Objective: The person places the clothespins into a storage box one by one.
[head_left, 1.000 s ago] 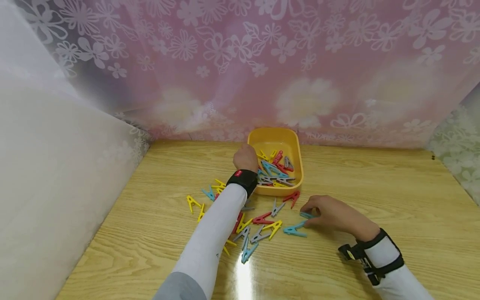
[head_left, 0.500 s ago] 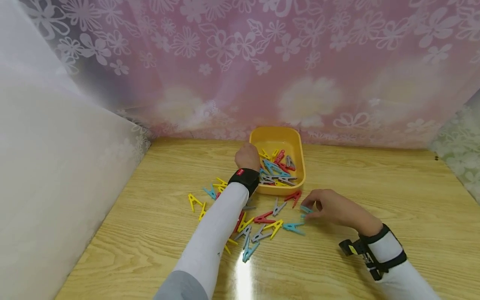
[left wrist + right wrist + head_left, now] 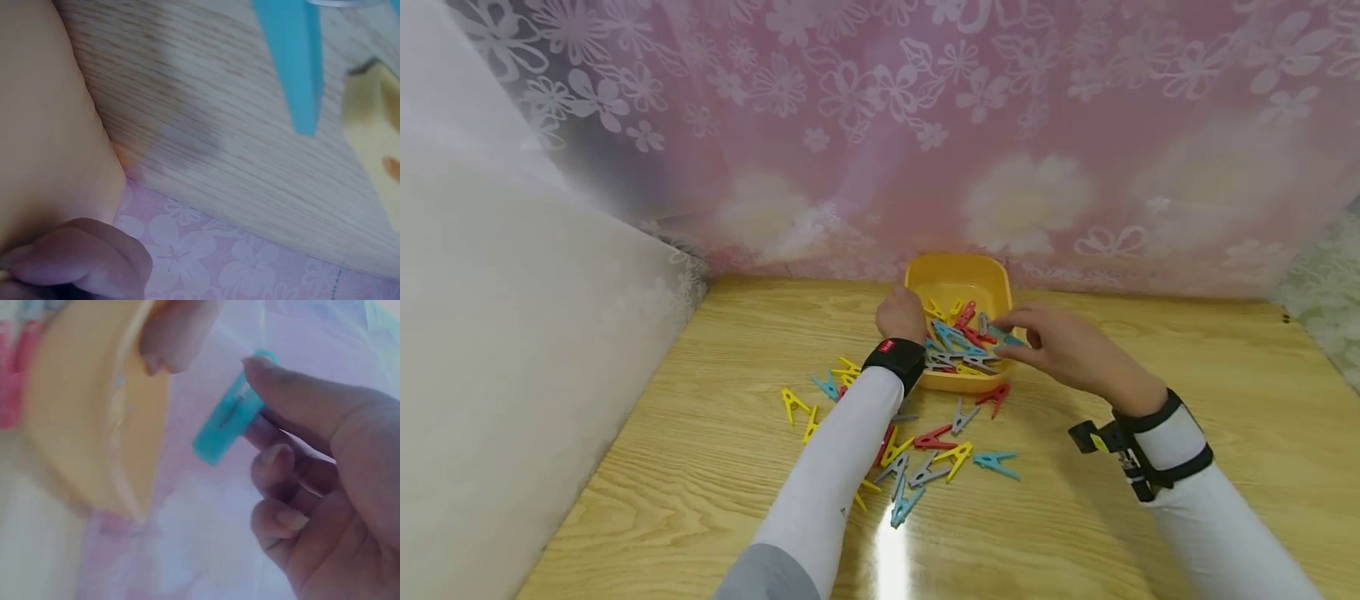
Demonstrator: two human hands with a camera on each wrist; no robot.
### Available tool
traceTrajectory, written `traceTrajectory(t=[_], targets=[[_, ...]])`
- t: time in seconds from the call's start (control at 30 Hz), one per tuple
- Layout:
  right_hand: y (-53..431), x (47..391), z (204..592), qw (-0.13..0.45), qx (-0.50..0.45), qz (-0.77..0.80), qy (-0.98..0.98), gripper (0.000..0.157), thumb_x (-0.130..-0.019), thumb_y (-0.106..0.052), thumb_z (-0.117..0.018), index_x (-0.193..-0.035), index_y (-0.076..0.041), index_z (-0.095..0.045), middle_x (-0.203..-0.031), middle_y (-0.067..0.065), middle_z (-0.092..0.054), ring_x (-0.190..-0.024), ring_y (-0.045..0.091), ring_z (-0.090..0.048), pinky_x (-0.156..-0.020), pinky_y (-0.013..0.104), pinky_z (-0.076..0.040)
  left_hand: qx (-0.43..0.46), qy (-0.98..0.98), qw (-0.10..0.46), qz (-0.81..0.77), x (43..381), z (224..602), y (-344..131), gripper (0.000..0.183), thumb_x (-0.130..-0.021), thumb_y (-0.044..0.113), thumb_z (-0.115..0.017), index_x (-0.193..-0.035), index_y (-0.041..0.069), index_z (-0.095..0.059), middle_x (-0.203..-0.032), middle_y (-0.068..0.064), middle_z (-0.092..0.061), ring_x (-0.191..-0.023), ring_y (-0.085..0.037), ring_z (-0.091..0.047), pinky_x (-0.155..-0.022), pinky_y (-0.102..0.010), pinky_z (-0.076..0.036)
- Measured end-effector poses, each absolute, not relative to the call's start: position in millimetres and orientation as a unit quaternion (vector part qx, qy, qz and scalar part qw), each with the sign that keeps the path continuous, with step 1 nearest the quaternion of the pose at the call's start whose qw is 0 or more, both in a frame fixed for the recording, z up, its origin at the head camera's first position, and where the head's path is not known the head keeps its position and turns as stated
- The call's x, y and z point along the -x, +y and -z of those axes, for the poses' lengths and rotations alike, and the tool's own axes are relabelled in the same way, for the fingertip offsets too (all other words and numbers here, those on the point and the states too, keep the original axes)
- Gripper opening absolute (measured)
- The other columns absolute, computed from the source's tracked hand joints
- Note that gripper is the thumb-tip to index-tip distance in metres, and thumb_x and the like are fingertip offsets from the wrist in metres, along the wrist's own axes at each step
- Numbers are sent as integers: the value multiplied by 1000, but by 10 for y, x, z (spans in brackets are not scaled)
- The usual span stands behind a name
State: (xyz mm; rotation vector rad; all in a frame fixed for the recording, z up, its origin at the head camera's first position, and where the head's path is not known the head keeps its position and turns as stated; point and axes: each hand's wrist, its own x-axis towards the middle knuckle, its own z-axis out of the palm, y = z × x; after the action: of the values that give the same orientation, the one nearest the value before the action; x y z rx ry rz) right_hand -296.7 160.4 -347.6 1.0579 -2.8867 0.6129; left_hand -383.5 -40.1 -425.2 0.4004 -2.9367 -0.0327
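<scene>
My right hand pinches a blue clothespin between thumb and fingers, at the right rim of the yellow plastic tub. Inside the tub lies a heap of yellow, red, blue and grey clothespins. At the tub's left side, my left hand grips the rim, and part of its curled fingers shows against the wall in the left wrist view. More clothespins are scattered on the table in front of the tub, among them a blue clothespin at the right and a red clothespin near the tub.
The wooden table ends at a pink flowered cloth just behind the tub. A pale sheet hangs on the left. My left forearm crosses over several of the scattered clothespins and partly hides them.
My right hand has lifted the blue clothespin off the table and carried it up and back to the tub's right rim. My left hand stays at the tub's left side.
</scene>
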Motion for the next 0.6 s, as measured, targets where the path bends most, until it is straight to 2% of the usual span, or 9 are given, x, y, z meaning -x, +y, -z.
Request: traceTrajectory(t=[0.1,0.23,0.33,0.5,0.6], targets=[[1409,3106,3398,25,-358,-170,-918,46,-90,-26,-68,-129,-4,-58,-107,10,-58,-67,14,-48,-60,32,-42,-130,-988,80,15,3858,4249,-405,23,-101,27,-49,-108,9,-61,-77,1,-64,-65,-11,-64,-51,-26,-51],[1307,3134,3467,24,-376,-177,-909,51,-90,-24,-69,-133,-2,-54,-127,16,-51,-70,15,-52,-64,32,-47,-119,-990,78,17,3870,4258,-368,24,-100,28,-50,-110,8,-60,-81,1,-66,-69,-12,-65,-54,-26,-52],[1350,3061,3577,14,-377,-208,-902,43,-91,-21,-67,-129,-4,-59,-118,12,-56,-71,14,-52,-63,31,-47,-119,-990,75,15,3869,4234,-367,23,-100,27,-49,-110,8,-60,-82,1,-66,-69,-12,-65,-55,-26,-52],[1491,2917,3774,-7,-365,-251,-896,24,-93,-17,-64,-115,-10,-68,-98,-3,-61,-69,10,-48,-59,29,-42,-125,-990,57,13,3865,4204,-403,22,-102,24,-46,-112,9,-58,-84,0,-67,-72,-13,-66,-57,-27,-52],[1554,2854,3902,-20,-364,-256,-895,19,-93,-15,-64,-111,-11,-69,-96,-6,-63,-70,8,-49,-60,27,-43,-121,-991,55,12,3873,4228,-424,23,-102,23,-45,-112,8,-58,-87,0,-68,-74,-13,-66,-58,-27,-53]])
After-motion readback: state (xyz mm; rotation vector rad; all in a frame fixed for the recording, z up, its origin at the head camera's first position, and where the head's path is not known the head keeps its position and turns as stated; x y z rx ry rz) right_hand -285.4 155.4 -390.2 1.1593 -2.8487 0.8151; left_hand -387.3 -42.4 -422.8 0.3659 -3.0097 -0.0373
